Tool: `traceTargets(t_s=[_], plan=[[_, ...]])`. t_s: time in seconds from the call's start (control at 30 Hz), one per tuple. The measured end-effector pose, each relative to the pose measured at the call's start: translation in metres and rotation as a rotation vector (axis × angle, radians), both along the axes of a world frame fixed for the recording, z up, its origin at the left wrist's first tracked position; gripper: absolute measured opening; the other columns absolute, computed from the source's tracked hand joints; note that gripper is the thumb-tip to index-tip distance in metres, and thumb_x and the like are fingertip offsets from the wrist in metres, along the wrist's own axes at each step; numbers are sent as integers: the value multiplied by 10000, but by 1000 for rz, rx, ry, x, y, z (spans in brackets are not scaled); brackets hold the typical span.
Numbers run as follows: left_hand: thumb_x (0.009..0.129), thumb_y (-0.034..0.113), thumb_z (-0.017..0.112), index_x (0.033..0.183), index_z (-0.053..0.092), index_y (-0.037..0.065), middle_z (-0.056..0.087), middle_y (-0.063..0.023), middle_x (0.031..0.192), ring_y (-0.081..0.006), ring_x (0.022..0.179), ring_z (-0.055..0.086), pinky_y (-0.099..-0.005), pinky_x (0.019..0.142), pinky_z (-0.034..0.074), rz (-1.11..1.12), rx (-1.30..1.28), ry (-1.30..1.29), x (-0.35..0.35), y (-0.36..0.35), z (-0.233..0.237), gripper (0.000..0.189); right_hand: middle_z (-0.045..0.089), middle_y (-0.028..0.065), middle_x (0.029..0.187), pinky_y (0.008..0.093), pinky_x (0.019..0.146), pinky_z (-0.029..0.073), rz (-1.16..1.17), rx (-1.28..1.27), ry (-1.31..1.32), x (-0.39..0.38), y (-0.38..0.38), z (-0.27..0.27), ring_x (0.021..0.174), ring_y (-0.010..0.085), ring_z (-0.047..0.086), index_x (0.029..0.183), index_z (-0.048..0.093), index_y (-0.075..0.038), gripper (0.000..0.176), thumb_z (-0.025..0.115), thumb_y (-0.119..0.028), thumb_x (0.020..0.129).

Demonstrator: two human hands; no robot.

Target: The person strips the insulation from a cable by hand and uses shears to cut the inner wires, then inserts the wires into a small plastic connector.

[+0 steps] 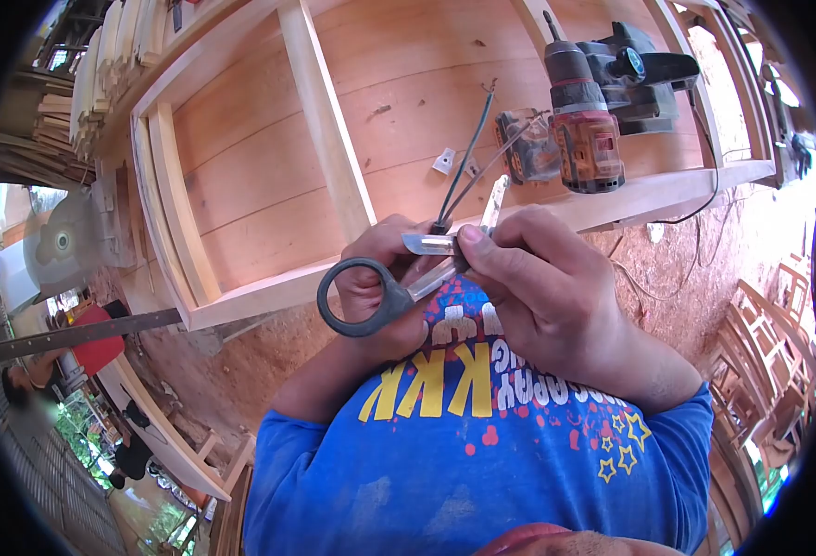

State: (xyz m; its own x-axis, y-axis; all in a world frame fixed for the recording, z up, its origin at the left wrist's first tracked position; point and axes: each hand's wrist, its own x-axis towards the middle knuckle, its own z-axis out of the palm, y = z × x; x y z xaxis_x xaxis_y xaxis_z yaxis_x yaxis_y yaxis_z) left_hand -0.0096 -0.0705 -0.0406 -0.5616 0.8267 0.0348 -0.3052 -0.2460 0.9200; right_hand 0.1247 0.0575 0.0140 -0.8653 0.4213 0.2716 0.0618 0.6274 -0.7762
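My left hand (376,269) is closed around a dark cable (441,225), and two thin wires stick up from its end, one dark green and one brownish. Beside its fingers hangs a black ring handle (357,324) of what looks like scissors, with metal parts (431,245) crossing in front of my fingers. With thumb and fingers pinched, my right hand (542,278) grips the metal tool near the cable end. A whitish, worn blade (496,199) points up from behind my right thumb. How the metal parts join is partly hidden by my fingers.
A wooden frame panel (241,176) lies ahead. On it are a red and black drill (589,120), a battery pack (530,144), a dark power tool (644,69) and a small pale plate (444,161). Wood pieces stand at both sides; a person (37,375) is far left.
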Motion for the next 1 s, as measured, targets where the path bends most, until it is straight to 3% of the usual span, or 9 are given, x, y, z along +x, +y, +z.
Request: traceTargets(t_s=[0.17, 0.27, 0.47, 0.57, 0.7, 0.77, 0.8, 1.0], plan=[[905, -94, 637, 1039, 624, -19, 666, -83, 969, -135, 883, 657, -279, 774, 534, -83, -24, 224, -7, 0, 1, 154, 541, 107, 853, 369, 582, 501, 1, -25, -16, -1, -2, 1, 701, 268, 600, 1138, 665, -5, 387, 714, 56, 759], [915, -74, 644, 1025, 623, -16, 670, -74, 988, -114, 877, 651, -266, 780, 535, -68, -63, 36, -3, 2, 6, 126, 549, 107, 840, 367, 586, 499, -11, -37, -29, -3, -1, 0, 696, 266, 602, 1143, 668, -12, 383, 732, 41, 770], [973, 62, 649, 1097, 666, -27, 680, -52, 889, -54, 735, 593, -209, 664, 490, 70, -227, -161, -8, 4, 6, 153, 664, 125, 874, 314, 629, 513, -39, -66, 84, 1, 18, 14, 745, 235, 669, 1084, 725, -22, 290, 780, -15, 799], [986, 133, 655, 1137, 677, -32, 674, -39, 832, -43, 673, 555, -190, 608, 449, -10, -274, -121, -16, 6, 9, 225, 656, 118, 835, 315, 627, 511, 8, -122, 67, 15, 29, 5, 747, 235, 669, 1079, 731, -25, 298, 798, -36, 789], [956, 122, 659, 1141, 663, -62, 661, -68, 817, -38, 622, 468, -183, 585, 380, -80, -319, -239, -19, 13, 13, 261, 672, 85, 830, 340, 633, 508, -87, -84, -58, 12, 21, 10, 718, 248, 651, 920, 673, -39, 198, 809, -57, 776], [947, 125, 661, 1143, 661, -64, 669, -76, 831, -39, 616, 456, -183, 581, 371, -131, -306, -306, -22, 14, 14, 272, 687, 51, 826, 356, 671, 486, -36, -49, -75, 9, 24, 8, 725, 248, 651, 932, 613, -69, 257, 812, -74, 769], [909, 230, 745, 1152, 673, -39, 713, -75, 893, -69, 759, 623, -215, 668, 484, -195, -335, -309, -29, 11, 13, 370, 690, 46, 824, 358, 678, 479, -17, -57, -83, 7, 26, 8, 731, 248, 653, 949, 606, -71, 273, 812, -78, 770], [876, 178, 786, 1133, 685, -53, 722, -81, 916, -128, 880, 675, -254, 805, 536, -262, -336, -253, -25, 14, 21, 359, 694, 35, 821, 368, 703, 461, 29, -127, -65, -2, 22, -7, 748, 268, 655, 978, 568, -79, 354, 825, -83, 735]])
